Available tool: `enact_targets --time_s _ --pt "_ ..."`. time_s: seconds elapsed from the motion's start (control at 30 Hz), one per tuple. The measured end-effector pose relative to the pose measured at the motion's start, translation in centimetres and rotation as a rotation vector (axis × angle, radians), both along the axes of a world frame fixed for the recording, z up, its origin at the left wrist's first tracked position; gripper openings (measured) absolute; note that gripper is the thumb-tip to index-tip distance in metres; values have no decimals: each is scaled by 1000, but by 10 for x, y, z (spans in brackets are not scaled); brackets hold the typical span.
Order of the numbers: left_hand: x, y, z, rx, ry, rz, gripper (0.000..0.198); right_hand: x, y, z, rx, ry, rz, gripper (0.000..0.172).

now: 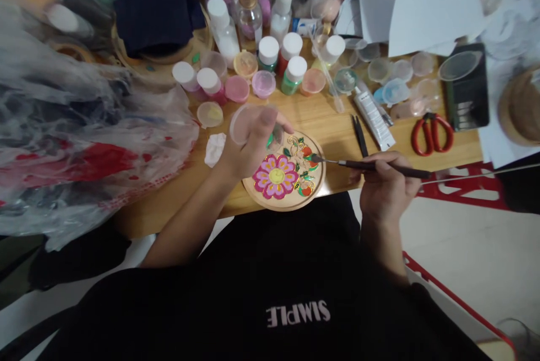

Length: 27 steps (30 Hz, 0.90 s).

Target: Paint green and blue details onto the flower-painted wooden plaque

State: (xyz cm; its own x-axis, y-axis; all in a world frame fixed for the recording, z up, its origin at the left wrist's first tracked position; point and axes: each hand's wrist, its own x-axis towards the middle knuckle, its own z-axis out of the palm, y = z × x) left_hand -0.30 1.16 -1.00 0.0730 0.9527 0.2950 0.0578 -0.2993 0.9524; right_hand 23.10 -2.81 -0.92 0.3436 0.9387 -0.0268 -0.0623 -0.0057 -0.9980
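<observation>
My left hand (248, 144) is closed around a small clear plastic cup (276, 137) with green stuff in it; its round lid (239, 123) hangs open on the left. Beneath that hand lies a round wooden plaque (264, 199) at the table's front edge. A pink flower with a yellow centre and red-and-green motifs in gold outlines decorate it. In my right hand (388, 184) is a slim spatula (350, 165) with a dark handle, held like a pen. Its small metal tip is over the plaque's right side, by a red-and-green motif; whether it touches cannot be told.
Behind the plaque stand several lidded paint pots (294, 74) and bottles (223, 29). A glue tube (373, 119), black tweezers (359, 135), red-handled pliers (432, 135) and a dark scale (466, 91) lie rightward. Plastic bags (84, 141) crowd the left; a crumpled tissue (215, 149) sits nearby.
</observation>
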Motion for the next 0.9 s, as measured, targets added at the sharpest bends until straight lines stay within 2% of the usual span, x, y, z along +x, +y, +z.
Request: enact_targets --time_s 0.23,0.5,0.73,0.9 --pt "0 1 5 31 13 -7 78 -1 -5 1 26 -27 42 13" --pt "0 1 4 118 17 -19 72 0 -6 5 32 -61 34 9" --pt "0 -2 2 78 59 9 81 2 -4 5 62 -104 28 8" --pt "1 -1 1 127 42 3 79 2 -4 4 63 -77 33 9"
